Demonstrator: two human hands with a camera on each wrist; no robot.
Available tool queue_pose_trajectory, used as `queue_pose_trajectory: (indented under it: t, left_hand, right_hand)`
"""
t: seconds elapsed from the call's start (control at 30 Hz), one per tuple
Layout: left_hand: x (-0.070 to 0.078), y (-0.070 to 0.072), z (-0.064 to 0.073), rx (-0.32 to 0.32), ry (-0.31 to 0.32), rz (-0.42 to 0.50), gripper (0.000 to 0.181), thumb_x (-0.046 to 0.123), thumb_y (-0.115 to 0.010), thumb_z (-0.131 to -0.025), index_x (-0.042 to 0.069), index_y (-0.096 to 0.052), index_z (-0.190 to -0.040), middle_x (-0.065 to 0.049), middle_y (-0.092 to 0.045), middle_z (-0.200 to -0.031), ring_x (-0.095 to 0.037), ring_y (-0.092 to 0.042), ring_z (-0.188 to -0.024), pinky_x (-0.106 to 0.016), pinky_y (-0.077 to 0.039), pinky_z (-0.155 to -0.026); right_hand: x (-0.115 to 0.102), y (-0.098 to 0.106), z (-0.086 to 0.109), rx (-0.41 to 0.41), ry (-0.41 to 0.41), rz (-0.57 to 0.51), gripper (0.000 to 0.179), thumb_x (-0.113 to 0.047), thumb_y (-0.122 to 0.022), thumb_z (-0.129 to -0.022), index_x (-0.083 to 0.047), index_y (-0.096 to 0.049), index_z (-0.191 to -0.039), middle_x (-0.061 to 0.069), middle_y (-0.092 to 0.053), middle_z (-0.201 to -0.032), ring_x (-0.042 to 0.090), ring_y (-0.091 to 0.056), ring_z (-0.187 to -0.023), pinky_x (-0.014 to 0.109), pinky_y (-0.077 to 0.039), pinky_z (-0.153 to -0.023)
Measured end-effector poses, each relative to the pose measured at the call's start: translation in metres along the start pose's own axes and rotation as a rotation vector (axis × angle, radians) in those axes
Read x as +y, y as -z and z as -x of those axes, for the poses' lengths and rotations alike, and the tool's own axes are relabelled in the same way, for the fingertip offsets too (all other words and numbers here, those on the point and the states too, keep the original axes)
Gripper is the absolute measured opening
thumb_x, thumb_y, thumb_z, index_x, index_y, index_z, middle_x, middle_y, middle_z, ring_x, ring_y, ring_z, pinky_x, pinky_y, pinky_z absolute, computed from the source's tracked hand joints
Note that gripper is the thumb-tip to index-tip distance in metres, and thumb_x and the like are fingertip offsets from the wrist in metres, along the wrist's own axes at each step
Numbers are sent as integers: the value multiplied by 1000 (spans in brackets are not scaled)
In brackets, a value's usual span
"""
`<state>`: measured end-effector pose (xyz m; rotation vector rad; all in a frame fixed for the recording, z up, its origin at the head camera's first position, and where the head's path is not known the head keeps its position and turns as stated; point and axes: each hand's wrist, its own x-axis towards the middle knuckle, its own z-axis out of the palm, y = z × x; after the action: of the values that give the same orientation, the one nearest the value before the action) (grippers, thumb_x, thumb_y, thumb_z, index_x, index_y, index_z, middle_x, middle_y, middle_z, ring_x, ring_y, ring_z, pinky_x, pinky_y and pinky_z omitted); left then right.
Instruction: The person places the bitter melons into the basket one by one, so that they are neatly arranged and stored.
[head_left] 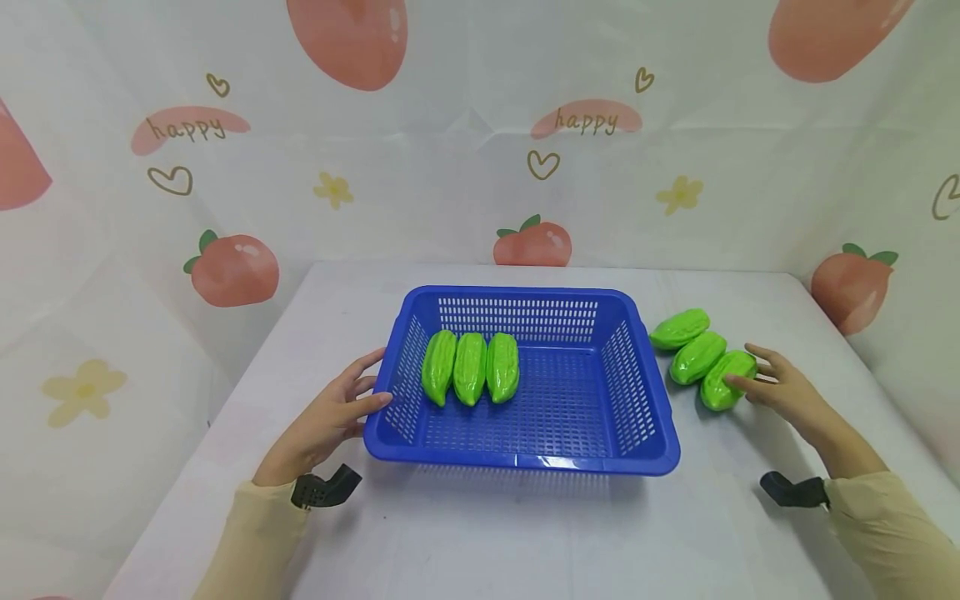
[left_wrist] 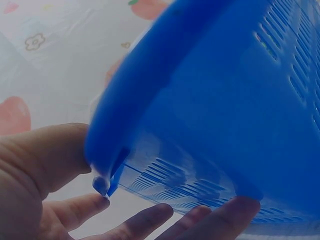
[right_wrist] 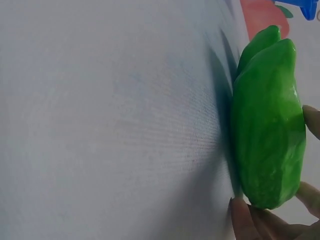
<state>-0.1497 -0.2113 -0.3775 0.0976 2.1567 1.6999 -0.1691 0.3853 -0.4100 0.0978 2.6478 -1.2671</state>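
Observation:
A blue plastic basket (head_left: pixel 517 463) stands mid-table, with three green bitter melons side by side in its left half; the middle one (head_left: pixel 470 369) lies between its neighbours. My left hand (head_left: pixel 337 408) holds the basket's left rim, its thumb at the rim (left_wrist: pixel 115 115) and the other fingers under it against the outer wall. Right of the basket lie three more bitter melons in a slanting row. My right hand (head_left: pixel 787 396) is at the nearest bitter melon (head_left: pixel 727 381), thumb over one side and fingers around its end; in the right wrist view this melon (right_wrist: pixel 270 125) partly hides another.
The far bitter melon (head_left: pixel 680 329) lies close to the basket's right rim, with the middle one (head_left: pixel 697 357) beside it. A white cloth (head_left: pixel 480 542) covers the table. Behind stands a fruit-printed backdrop (head_left: pixel 450 183). Black wrist mounts (head_left: pixel 326 486) stick out from both sleeves.

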Motion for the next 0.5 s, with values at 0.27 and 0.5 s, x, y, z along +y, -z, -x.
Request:
queue_pose_trajectory:
  t: [0.27, 0.5]
  left_hand:
    - [0, -1, 0, 7, 0, -10, 80, 28, -63, -94, 28, -12, -156, -21, -30, -154, -43, -53, -124, -53, -52, -92]
    - [-1, -1, 0, 6, -8, -9, 81, 29, -64, -94, 28, -12, -156, -21, -30, -154, -43, -53, -124, -53, -52, -92]
  right_hand:
    - [0, 1, -4, -18, -34, -12, 88, -33, -59, -96, 8, -4, -150, 51, -17, -141, 5, -58, -88, 8, -45, -68]
    - [0, -4, -1, 35, -22, -108, 91, -27, -65, -93, 5, -2, -151, 47, 3, -147, 60, -30, -128, 4, -44, -67]
